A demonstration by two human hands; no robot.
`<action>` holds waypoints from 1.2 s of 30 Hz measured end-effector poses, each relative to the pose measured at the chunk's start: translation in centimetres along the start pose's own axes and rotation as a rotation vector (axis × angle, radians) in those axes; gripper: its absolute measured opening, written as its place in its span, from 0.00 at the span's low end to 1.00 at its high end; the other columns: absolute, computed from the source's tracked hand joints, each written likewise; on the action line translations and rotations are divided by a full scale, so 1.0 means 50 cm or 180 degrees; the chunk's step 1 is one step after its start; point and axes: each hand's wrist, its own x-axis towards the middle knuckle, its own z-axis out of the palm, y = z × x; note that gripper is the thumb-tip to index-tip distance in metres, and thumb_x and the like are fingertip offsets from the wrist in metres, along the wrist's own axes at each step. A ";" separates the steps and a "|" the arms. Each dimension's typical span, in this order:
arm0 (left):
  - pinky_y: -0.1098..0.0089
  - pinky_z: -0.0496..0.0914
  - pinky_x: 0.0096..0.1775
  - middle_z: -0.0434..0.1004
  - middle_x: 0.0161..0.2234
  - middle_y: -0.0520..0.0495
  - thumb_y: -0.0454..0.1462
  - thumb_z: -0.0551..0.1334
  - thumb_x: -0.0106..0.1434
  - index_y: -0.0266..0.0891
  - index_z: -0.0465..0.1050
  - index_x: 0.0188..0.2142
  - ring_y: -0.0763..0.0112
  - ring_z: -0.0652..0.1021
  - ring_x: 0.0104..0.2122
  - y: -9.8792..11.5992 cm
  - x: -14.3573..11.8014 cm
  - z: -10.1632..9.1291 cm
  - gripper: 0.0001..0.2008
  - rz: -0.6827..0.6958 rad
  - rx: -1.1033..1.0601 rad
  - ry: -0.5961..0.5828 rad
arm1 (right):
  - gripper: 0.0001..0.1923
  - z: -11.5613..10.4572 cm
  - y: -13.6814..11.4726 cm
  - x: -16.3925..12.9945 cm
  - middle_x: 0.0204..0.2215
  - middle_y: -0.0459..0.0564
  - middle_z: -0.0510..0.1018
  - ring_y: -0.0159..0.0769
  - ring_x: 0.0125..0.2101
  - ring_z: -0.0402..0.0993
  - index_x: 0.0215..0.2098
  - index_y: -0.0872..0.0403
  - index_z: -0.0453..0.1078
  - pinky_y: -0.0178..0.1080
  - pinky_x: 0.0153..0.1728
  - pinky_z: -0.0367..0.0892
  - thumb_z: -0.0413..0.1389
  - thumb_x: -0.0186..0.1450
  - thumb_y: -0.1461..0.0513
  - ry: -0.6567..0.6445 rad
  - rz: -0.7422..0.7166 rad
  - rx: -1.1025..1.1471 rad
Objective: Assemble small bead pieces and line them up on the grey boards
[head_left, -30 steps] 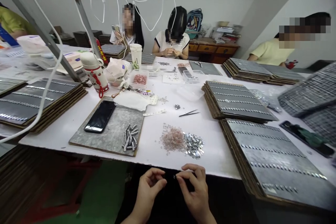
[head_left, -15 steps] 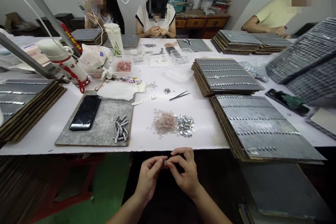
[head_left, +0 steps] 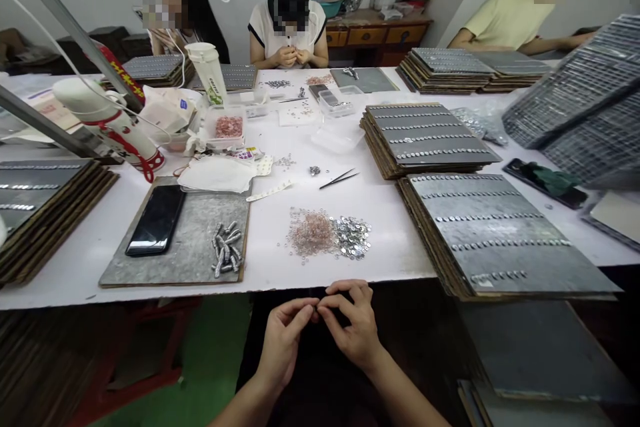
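Observation:
My left hand (head_left: 286, 340) and my right hand (head_left: 353, 325) meet at their fingertips just below the front table edge. Thumb and forefinger of each are pinched together, and whatever tiny thing lies between them is too small and hidden to make out. Beyond them on the white table lie a pile of small clear-pinkish rings (head_left: 311, 233) and, touching it, a pile of small shiny metal discs (head_left: 352, 237). Black tweezers (head_left: 340, 178) rest farther back, beside a small cluster of metal pieces (head_left: 315, 171).
On the left, a grey board (head_left: 200, 213) carries a phone (head_left: 156, 219) and several short silvery rolls (head_left: 227, 250). Stacked boards with rows of discs (head_left: 500, 230) stand at the right. A thermos (head_left: 107, 123) leans near a metal pole. Co-workers sit across the table.
The view has shifted slightly, so the table things sit a little farther left. My hands stay pinched together; the small shiny bit seen between the fingertips earlier is now hardly visible.

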 end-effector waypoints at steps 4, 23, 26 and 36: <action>0.71 0.70 0.39 0.81 0.29 0.45 0.39 0.71 0.53 0.36 0.83 0.34 0.71 0.75 0.31 0.001 -0.001 -0.002 0.10 0.0037 0.0068 0.0034 | 0.05 0.001 0.000 0.000 0.36 0.46 0.72 0.36 0.39 0.65 0.31 0.49 0.73 0.42 0.40 0.56 0.57 0.63 0.65 -0.0029 -0.0003 -0.0041; 0.72 0.69 0.40 0.80 0.29 0.47 0.40 0.71 0.53 0.37 0.82 0.35 0.72 0.75 0.31 -0.007 0.005 -0.011 0.11 0.0089 0.0223 0.0039 | 0.04 -0.006 0.005 -0.004 0.37 0.47 0.72 0.37 0.41 0.65 0.33 0.48 0.73 0.43 0.40 0.55 0.57 0.64 0.63 -0.0044 0.0105 -0.0272; 0.71 0.69 0.39 0.80 0.28 0.46 0.41 0.71 0.53 0.37 0.82 0.35 0.71 0.75 0.30 -0.008 0.005 -0.010 0.11 0.0128 0.0251 0.0074 | 0.04 -0.007 0.005 -0.005 0.37 0.47 0.72 0.37 0.41 0.65 0.34 0.48 0.73 0.43 0.41 0.56 0.57 0.63 0.63 -0.0038 0.0098 -0.0261; 0.71 0.69 0.39 0.80 0.28 0.46 0.42 0.71 0.53 0.37 0.82 0.35 0.70 0.75 0.30 -0.010 0.005 -0.010 0.12 0.0170 0.0305 0.0165 | 0.04 -0.008 0.008 -0.011 0.37 0.47 0.73 0.37 0.41 0.66 0.33 0.47 0.74 0.43 0.41 0.57 0.57 0.63 0.62 -0.0073 0.0149 -0.0339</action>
